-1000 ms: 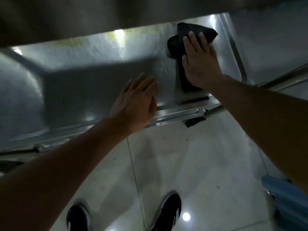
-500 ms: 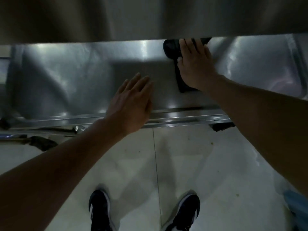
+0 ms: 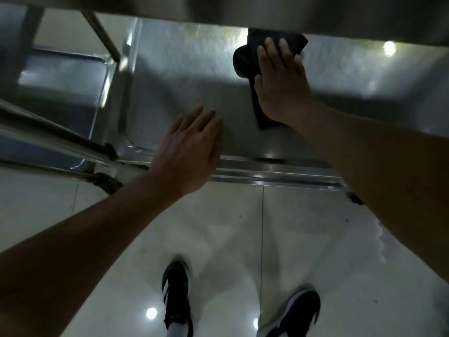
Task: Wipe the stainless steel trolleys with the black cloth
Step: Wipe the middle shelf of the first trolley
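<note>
- Black cloth (image 3: pixel 245 60) lies on the lower shelf (image 3: pixel 184 93) of the stainless steel trolley, far side, partly tucked beneath the upper shelf's edge.
- Our right hand (image 3: pixel 279 86) presses flat on it, fingers straight.
- Our left hand (image 3: pixel 189 152) rests open on the shelf's near edge, holding nothing.
- A second trolley (image 3: pixel 63 83) stands just left.
- Our shoes (image 3: pixel 177 288) are on the tiled floor (image 3: pixel 315 251).

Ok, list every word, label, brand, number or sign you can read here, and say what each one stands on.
None: no readable text anywhere in this view.
Trolley shelf: bare steel, only glare, no label.
Black cloth under the right hand: plain, no tag showing.
Left hand: flat at the shelf's front edge, covers no visible print.
Shoes: white stripes only, no legible brand.
</note>
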Demonstrator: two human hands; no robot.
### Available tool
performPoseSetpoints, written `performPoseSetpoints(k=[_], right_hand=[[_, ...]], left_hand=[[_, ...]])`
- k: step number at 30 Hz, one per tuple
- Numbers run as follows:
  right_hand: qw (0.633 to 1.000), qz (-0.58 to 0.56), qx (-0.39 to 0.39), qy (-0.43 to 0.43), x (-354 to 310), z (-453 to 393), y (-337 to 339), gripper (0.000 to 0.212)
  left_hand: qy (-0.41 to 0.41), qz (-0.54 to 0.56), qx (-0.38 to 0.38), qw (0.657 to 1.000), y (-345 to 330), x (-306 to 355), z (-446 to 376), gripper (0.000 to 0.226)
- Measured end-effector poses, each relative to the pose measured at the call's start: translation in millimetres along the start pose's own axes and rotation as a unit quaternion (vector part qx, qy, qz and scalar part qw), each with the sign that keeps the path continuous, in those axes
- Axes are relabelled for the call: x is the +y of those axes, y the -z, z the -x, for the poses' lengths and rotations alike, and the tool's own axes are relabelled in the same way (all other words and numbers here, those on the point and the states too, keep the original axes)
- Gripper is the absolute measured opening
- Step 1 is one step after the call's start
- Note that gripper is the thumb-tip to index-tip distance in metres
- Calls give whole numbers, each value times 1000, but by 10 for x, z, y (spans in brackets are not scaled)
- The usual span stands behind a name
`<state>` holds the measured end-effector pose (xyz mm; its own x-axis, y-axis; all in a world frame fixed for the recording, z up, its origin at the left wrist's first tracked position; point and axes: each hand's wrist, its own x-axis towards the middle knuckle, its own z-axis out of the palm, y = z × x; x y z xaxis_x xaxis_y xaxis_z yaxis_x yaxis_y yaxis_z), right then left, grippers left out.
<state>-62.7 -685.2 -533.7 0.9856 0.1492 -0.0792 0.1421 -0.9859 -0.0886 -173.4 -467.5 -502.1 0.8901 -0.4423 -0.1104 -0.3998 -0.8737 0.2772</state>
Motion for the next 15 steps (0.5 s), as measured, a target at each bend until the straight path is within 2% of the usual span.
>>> performPoseSetpoints(k=[6, 10, 15], right_hand=[[999, -11, 6, 34, -615, -221, -29, 60], [999, 3, 1, 48, -987, -334, -53, 60], [997, 15, -6, 77, -1330, -441, -77, 60]], left_hand=[[32, -2, -5, 999, 75, -449, 254, 50], [22, 4, -18, 1000, 138, -615, 446, 54], [-13, 14, 11, 1000, 81, -794, 638, 46]])
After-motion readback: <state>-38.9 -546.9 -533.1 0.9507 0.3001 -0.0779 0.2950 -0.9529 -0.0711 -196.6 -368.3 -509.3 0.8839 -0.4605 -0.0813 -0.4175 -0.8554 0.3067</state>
